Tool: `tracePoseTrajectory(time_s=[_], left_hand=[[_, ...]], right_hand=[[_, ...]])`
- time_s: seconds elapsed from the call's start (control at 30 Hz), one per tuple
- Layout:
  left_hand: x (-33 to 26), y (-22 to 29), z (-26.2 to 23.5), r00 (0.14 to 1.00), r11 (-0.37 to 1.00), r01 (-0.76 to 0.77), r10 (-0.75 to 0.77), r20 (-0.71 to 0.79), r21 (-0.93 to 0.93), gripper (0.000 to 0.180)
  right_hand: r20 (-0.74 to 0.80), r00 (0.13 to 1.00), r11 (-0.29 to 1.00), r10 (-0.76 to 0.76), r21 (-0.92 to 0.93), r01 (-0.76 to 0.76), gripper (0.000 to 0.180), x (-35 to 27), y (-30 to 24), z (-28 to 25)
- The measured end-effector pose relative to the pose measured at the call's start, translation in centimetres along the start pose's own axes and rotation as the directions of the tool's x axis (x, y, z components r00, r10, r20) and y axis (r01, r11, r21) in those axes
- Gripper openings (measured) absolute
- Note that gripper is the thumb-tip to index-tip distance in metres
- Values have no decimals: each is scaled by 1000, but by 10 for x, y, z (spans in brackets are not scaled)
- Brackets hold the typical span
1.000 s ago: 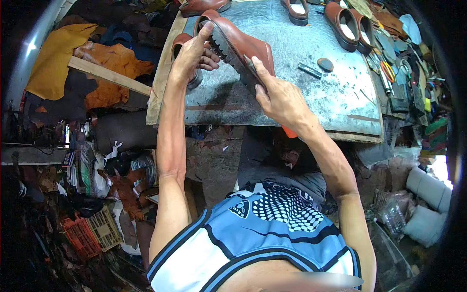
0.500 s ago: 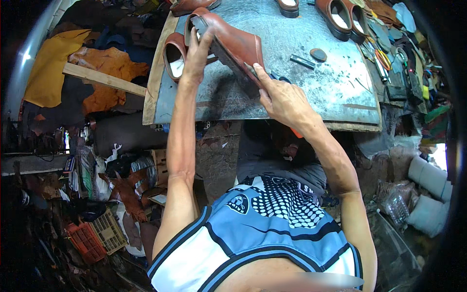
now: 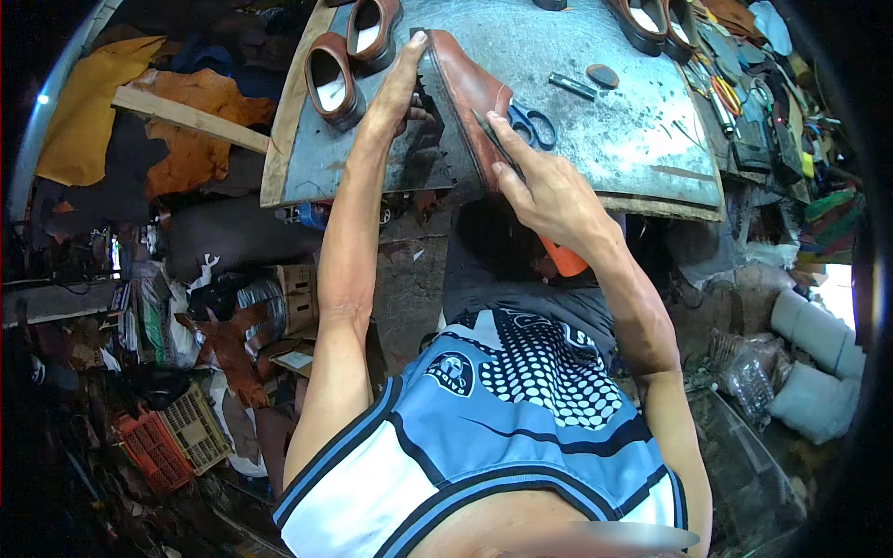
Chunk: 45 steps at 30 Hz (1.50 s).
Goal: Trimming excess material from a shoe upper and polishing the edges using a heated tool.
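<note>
1. While both arms are reaching forward over the grey worktable (image 3: 595, 158), the person is holding a brown leather shoe (image 3: 465, 93) tipped on its side above the table's near half, its dark treaded sole turned toward the left.
2. The left hand (image 3: 395, 93) is lying with fingers stretched flat along the sole side and the fingertips reaching the shoe's far end; this placing appears to be steadying the shoe against pressure from the other side.
3. The right hand (image 3: 544, 186) is gripping the leather side near the rim, its index finger extended along the edge and a thin dark tool seeming to lie under that finger; what kind of tool it is cannot be told.
4. Blue-handled scissors (image 3: 532, 126) are lying on the table just beyond the right hand, probably kept there within easy reach.
5. Two more brown shoes (image 3: 349, 56) are sitting upright near the table's left corner, apart from the held one, with further shoes (image 3: 656, 23) lining the far edge.
6. Yellow and orange leather pieces (image 3: 139, 112) are lying heaped to the left of the table.
</note>
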State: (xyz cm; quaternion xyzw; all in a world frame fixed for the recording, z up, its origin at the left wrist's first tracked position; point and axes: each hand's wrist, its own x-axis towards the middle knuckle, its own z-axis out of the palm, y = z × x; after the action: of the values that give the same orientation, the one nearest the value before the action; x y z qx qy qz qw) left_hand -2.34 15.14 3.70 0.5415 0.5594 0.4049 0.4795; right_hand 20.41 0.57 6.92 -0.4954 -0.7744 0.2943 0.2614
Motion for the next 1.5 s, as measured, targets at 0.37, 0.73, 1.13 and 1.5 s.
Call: tracePoseTrajectory(time_s=[0.37, 0.73, 1.13, 1.5], left_hand=[[-7, -9, 0, 992, 1000, -2, -1, 127, 29, 98], [-14, -6, 5, 988, 990, -138, 135, 76, 39, 94], [-8, -10, 3, 988, 999, -50, 49, 143, 7, 110], [-4, -11, 4, 994, 996, -55, 48, 101, 69, 109]], right_hand=[[135, 985, 983, 108, -159, -86, 56, 15, -11, -4], [126, 988, 981, 94, -183, -70, 57, 15, -8, 2], [107, 989, 971, 103, -225, -76, 57, 20, -5, 0], [141, 979, 973, 144, -199, -114, 57, 12, -16, 1]])
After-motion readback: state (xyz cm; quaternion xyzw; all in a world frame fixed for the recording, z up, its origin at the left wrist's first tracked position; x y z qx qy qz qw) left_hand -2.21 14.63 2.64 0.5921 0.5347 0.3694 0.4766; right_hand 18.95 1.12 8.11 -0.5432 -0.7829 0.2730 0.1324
